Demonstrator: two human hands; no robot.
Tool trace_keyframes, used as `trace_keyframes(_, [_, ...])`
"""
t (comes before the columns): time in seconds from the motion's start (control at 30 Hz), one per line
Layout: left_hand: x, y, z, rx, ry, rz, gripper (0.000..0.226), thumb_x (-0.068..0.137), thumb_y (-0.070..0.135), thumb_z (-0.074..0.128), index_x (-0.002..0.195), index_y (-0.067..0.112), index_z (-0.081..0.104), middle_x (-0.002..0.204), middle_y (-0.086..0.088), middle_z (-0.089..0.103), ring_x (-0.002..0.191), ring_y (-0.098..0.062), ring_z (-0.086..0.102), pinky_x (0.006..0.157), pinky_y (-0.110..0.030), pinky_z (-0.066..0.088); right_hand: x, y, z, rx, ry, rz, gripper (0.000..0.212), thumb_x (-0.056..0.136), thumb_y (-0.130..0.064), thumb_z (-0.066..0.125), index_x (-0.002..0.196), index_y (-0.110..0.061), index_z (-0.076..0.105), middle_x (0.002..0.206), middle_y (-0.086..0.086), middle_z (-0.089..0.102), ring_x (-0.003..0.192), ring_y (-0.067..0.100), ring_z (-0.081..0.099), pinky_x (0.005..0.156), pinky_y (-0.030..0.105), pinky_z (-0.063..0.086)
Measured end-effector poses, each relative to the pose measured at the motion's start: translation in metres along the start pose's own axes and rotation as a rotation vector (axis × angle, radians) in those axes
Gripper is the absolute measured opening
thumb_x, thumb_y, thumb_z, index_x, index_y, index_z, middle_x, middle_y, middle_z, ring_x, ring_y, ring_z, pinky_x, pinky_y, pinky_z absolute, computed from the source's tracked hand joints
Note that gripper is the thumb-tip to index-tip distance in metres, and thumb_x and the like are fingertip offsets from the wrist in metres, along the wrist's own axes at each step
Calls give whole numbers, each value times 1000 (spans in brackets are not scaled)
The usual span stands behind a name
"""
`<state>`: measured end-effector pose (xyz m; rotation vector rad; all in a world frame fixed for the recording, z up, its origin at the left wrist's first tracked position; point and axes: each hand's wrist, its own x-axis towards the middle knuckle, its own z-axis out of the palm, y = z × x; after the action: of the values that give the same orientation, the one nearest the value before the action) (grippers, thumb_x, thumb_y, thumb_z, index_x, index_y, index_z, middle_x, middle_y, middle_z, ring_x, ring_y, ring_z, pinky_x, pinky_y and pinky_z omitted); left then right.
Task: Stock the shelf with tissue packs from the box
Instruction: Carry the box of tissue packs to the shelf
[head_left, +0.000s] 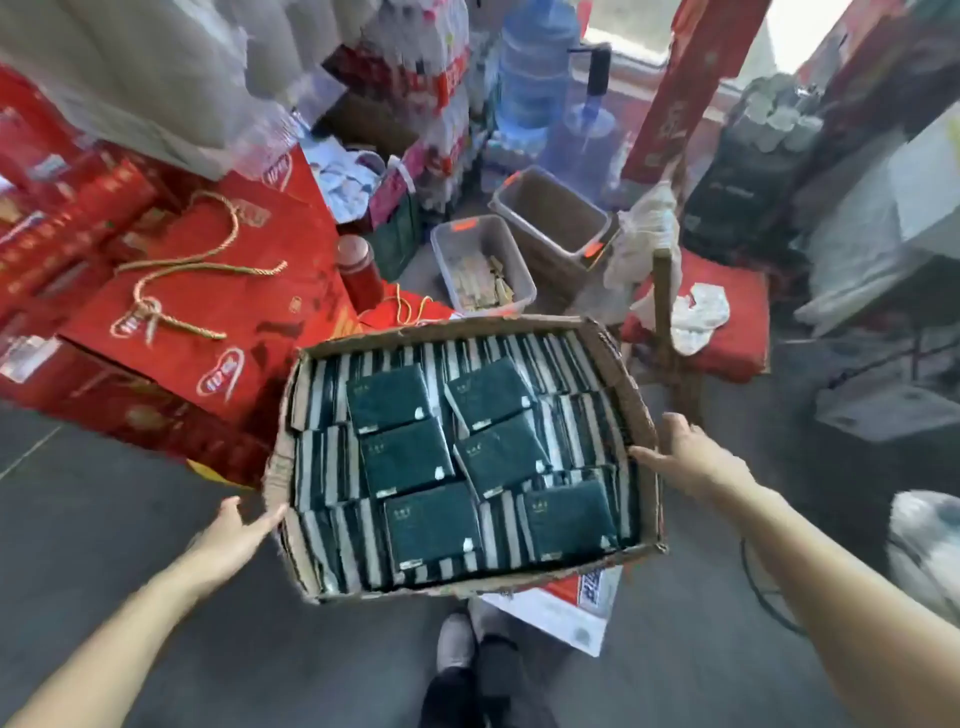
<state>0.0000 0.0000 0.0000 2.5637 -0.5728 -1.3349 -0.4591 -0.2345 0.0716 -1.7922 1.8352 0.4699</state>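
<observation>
A shallow cardboard box (631, 395) sits in front of me, packed with dark green tissue packs (405, 457) standing on edge, and several more lie flat on top. My left hand (236, 535) reaches to the box's left wall with straight fingers, their tips at the cardboard. On the right rim my right hand (685, 452) rests with extended fingers on the edge. Neither hand holds a pack. No shelf can be made out in this view.
Red gift boxes with gold rope handles (197, 291) are stacked at left. Two clear plastic bins (483, 265) stand beyond the box, with water bottle packs and a large blue water jug (535, 67) behind. A red stool with rags (717, 322) is at right. My shoes (467, 654) are below.
</observation>
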Motion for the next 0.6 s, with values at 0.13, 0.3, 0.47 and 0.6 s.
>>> trace_keyframes(0.13, [9,0,21,-122,-7,-94,67,92,51,55,142,8,39,141,-18,46,122,-37,51,94,-42,47,24,4,18,56,12,155,77,88,-66,47,141,-13,30,134,17,52,121,34,52,92,42,41])
trace_keyframes(0.3, [18,10,30,-221,54,-91,52,86,58,57,98,7,55,99,-22,59,82,-30,56,91,-48,48,48,4,36,74,15,188,61,88,-65,46,124,-16,42,120,13,59,111,33,55,76,37,35])
trace_keyframes(0.47, [26,18,29,-155,93,-101,57,91,57,52,113,4,55,121,-22,57,113,-40,54,97,-49,43,60,6,42,120,-22,203,50,89,-62,48,107,-16,40,97,9,50,92,31,49,75,37,35])
trace_keyframes(0.6, [29,20,28,-154,107,-97,54,91,55,53,109,4,54,127,-25,55,117,-40,52,101,-50,40,67,10,42,126,-18,199,48,88,-64,46,100,-18,46,94,8,52,88,28,44,75,37,38])
